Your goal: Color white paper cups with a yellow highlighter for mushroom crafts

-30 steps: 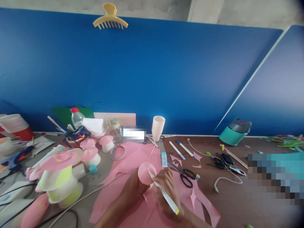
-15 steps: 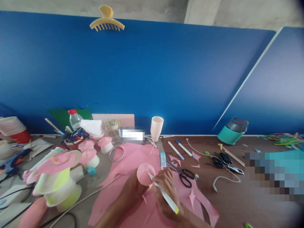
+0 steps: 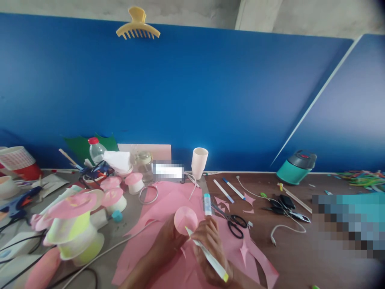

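Note:
My left hand (image 3: 168,241) is closed around a small round piece with a pink paper face (image 3: 185,220), held up toward me. What lies under the face is mostly hidden by the fingers. A white marker with a yellow end (image 3: 212,259) is gripped in my right hand (image 3: 210,245). Its yellow tip is at the lower edge of the pink face; whether it touches cannot be made out. Both hands are above large pink paper sheets (image 3: 162,200). Just beyond the right hand lies a glue stick (image 3: 207,204), with black-handled scissors (image 3: 236,225) beside it.
Pink-topped white cup pieces (image 3: 134,183) and a larger pink-and-yellow paper cup construction (image 3: 78,228) stand at left, near a blue glue gun (image 3: 15,206). A white cup (image 3: 199,162) stands behind. Right are markers (image 3: 234,188), cables and a teal container (image 3: 296,167).
The marker's tip has shifted slightly left and down along the pink face's lower edge. The whole view has moved a little; both hands keep their grips.

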`<action>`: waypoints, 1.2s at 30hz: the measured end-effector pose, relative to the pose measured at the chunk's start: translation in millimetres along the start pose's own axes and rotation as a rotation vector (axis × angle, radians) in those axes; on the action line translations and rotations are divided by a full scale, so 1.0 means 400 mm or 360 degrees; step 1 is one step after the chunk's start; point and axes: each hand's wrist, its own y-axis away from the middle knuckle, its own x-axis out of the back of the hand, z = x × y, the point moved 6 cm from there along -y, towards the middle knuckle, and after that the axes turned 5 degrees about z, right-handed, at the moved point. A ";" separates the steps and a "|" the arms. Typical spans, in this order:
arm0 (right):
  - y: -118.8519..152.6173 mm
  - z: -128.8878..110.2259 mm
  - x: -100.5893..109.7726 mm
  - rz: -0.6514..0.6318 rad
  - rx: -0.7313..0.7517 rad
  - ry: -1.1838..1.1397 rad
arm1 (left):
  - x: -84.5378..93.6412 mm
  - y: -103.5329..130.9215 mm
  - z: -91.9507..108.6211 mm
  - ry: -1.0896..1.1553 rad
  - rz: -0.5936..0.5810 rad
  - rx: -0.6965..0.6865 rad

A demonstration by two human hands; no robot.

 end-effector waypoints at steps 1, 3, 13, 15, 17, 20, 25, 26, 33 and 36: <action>0.000 0.001 0.000 0.0003 0.0013 0.0010 | 0.000 0.000 -0.001 -0.0006 0.0000 0.0000; -0.002 0.000 -0.003 -0.0003 0.0051 0.0036 | -0.001 0.000 -0.004 -0.0015 -0.0005 -0.0002; -0.016 -0.006 0.003 -0.0009 0.0059 0.0126 | 0.000 0.002 -0.006 -0.0031 0.0000 0.0003; -0.018 -0.004 0.012 0.0004 0.0041 0.0124 | 0.002 0.001 -0.009 -0.0052 0.0015 0.0002; -0.018 -0.001 0.017 0.0005 0.0029 0.0108 | 0.003 0.001 -0.013 -0.0052 0.0018 -0.0003; -0.016 -0.001 0.016 -0.0007 0.0033 0.0075 | 0.003 0.001 -0.017 -0.0037 0.0017 -0.0009; -0.013 -0.005 -0.001 -0.0071 0.0072 0.0065 | 0.001 0.002 -0.014 -0.0046 0.0012 -0.0023; -0.013 -0.005 -0.003 -0.0079 0.0073 0.0069 | 0.002 0.002 -0.011 -0.0037 0.0012 -0.0031; -0.012 -0.002 0.002 -0.0073 0.0080 0.0095 | 0.001 0.000 0.003 -0.0024 0.0010 -0.0036; -0.016 0.001 0.013 -0.0032 0.0083 0.0103 | 0.002 0.000 -0.004 -0.0052 0.0016 -0.0011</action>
